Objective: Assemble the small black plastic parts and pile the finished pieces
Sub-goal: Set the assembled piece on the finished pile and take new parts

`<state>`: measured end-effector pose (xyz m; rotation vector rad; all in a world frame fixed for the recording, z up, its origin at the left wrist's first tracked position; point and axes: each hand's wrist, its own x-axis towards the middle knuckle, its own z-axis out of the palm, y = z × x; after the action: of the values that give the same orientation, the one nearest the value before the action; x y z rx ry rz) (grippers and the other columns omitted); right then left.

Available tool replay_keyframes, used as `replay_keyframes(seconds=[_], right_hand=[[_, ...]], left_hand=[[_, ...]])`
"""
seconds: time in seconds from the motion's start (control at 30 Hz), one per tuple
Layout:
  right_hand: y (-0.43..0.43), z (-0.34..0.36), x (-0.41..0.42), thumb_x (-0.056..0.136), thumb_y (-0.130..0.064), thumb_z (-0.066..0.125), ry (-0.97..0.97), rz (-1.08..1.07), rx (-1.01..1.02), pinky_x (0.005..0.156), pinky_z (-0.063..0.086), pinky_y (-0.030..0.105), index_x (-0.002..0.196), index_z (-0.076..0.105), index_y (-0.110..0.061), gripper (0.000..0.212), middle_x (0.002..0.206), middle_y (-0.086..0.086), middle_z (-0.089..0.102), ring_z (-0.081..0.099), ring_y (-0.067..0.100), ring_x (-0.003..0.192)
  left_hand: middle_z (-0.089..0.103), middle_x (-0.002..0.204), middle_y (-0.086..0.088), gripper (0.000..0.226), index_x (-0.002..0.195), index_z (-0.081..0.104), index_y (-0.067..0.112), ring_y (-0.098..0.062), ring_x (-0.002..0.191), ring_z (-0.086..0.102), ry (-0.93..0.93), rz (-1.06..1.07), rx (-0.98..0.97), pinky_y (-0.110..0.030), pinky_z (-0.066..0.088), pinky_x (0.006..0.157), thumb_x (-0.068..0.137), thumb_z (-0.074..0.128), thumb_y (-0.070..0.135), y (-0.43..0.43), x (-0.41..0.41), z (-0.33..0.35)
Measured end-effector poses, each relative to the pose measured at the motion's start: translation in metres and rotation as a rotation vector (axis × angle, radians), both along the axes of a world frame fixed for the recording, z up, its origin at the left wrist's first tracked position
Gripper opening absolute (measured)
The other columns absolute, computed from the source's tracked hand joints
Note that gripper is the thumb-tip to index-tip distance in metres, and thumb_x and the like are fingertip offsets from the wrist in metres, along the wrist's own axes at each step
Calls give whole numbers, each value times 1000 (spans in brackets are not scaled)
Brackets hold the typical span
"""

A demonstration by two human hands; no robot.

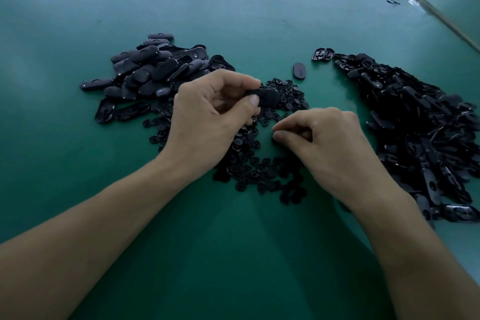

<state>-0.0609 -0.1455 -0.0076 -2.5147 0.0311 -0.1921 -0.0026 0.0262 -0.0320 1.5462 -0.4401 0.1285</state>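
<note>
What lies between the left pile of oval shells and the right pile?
Head view: a heap of small round parts, the left hand and right hand over it, plus one loose oval piece.

black plastic parts (415, 122), plain green table (233, 254)

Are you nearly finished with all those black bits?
Not nearly. Looks done: the pile of closed ovals on the left. In hand: the left hand holds one oval, the right hand picks among the round bits. Left: a big heap of open shells on the right.
</note>
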Motion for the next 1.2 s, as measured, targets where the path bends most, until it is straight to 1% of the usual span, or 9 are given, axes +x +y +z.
replay_keyframes(seconds=[0.1,0.17,0.27,0.43,0.6,0.73,0.93,1.07,1.2], right_hand=[[-2,0,0,91,-23,73,-27,15,17,72,46,5,98,79,-27,11,80,-21,66,61,-3,77],[-1,-1,0,90,-19,74,-106,8,43,72,49,9,96,79,-26,10,79,-21,68,64,-3,77],[-1,0,2,86,-15,78,-213,-24,187,67,50,10,89,77,-26,11,72,-18,69,66,-1,72],[0,1,3,82,-12,81,-217,-12,468,70,59,31,85,73,-30,20,74,-7,73,71,12,70],[4,2,3,86,-10,77,-243,30,530,62,56,25,85,71,-28,20,73,-3,72,71,15,64],[8,4,3,87,-10,77,-303,19,514,67,54,22,86,70,-28,19,73,-8,71,70,12,68],[17,0,1,83,-8,79,-334,11,546,63,55,24,81,70,-29,24,71,-6,72,71,13,67],[17,0,2,82,-7,79,-330,27,619,64,57,26,81,70,-29,24,73,-5,73,70,13,67],[16,2,3,80,4,78,-252,110,696,72,56,19,87,72,-24,30,82,-3,76,72,9,77]], left_hand=[[74,77,1,14,97,72,13,-20,74,74,13,4,-9,-26,58,68,88,70,3,0,0,0],[75,77,0,15,97,72,14,-19,74,74,19,5,-5,-26,58,68,88,70,2,0,0,0],[76,79,1,15,96,73,15,-20,75,75,20,6,6,-28,60,69,87,72,3,1,0,-1],[77,82,1,15,95,74,20,-21,76,75,4,17,62,-39,63,73,84,73,10,2,-1,1],[76,82,1,15,92,74,25,-23,78,75,14,8,88,-47,62,77,82,74,13,1,-2,1],[76,84,2,19,94,74,23,-17,78,75,-24,-22,135,-39,63,76,83,75,8,0,-5,3],[77,85,2,17,95,74,14,-11,77,74,-80,-94,144,-24,59,73,82,76,3,-2,-11,5],[77,84,3,17,92,74,18,-11,76,75,-82,-94,132,-25,58,72,82,75,4,-2,-11,6],[77,85,3,20,91,74,22,-14,77,75,-85,-55,120,-29,61,73,82,74,3,-1,-8,6]])
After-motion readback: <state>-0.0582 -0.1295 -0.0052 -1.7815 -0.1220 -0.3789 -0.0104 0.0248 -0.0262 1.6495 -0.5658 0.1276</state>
